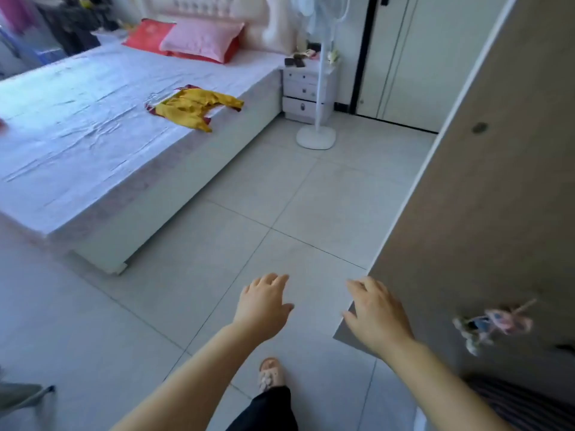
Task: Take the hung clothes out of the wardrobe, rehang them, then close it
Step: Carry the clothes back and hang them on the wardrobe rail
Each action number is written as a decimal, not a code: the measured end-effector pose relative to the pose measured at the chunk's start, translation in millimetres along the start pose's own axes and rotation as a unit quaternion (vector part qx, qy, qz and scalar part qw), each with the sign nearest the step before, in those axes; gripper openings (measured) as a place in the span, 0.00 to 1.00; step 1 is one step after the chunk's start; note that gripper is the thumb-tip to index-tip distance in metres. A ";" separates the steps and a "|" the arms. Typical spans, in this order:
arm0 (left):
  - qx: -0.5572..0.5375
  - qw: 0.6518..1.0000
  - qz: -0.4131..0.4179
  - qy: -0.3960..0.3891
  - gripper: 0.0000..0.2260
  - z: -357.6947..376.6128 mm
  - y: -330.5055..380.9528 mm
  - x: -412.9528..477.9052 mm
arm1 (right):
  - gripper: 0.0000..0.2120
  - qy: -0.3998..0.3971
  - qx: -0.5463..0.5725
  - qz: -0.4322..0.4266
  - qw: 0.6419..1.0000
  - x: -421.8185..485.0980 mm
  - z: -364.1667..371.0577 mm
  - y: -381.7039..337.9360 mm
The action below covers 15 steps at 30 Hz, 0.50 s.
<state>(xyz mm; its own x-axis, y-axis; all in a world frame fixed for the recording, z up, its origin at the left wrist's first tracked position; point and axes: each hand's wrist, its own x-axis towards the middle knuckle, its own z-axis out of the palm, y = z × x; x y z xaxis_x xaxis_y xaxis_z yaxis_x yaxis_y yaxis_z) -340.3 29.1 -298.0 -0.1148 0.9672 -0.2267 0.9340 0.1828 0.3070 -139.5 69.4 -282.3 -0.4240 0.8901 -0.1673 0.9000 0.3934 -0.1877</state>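
A yellow garment with dark red trim [194, 108] lies crumpled on the bed [93, 135], near its right edge. The brown wardrobe door [485, 197] stands open along the right side of the view. My left hand [264, 306] hangs over the floor tiles with relaxed fingers and holds nothing. My right hand [373, 312] is stretched out beside it, fingers spread, in front of the lower edge of the wardrobe door; I cannot tell whether it touches the door. The inside of the wardrobe is not in view.
A white standing fan [317, 132] stands by a white nightstand [306, 88] past the bed. Red and pink pillows [199, 38] lie at the bedhead. A small colourful ornament [494, 321] hangs on the door. My sandalled foot [270, 374] is on the grey tiled floor [280, 197].
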 end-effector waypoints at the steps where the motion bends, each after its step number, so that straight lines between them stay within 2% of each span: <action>1: -0.007 1.000 -0.025 0.011 0.27 -6.3 -15.2 -0.5 | 0.23 -0.006 -0.002 -0.021 1.000 14.7 1.2 -11.6; 8: -0.040 0.985 -0.156 0.056 0.26 -48.0 -111.8 26.3 | 0.27 -0.027 -0.008 -0.113 0.993 131.9 -1.6 -83.3; 15: -0.058 0.976 -0.192 0.081 0.26 -102.6 -192.6 116.0 | 0.28 -0.036 -0.039 -0.134 0.990 265.4 -12.5 -138.5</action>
<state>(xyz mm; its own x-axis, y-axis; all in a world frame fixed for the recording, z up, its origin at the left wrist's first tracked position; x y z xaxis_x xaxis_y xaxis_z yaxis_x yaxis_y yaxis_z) -568.2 124.2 -288.6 -0.5100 0.8366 -0.2001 0.7677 0.5476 0.3329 -375.5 254.0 -288.6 -0.6517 0.7341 -0.1908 0.7584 0.6321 -0.1589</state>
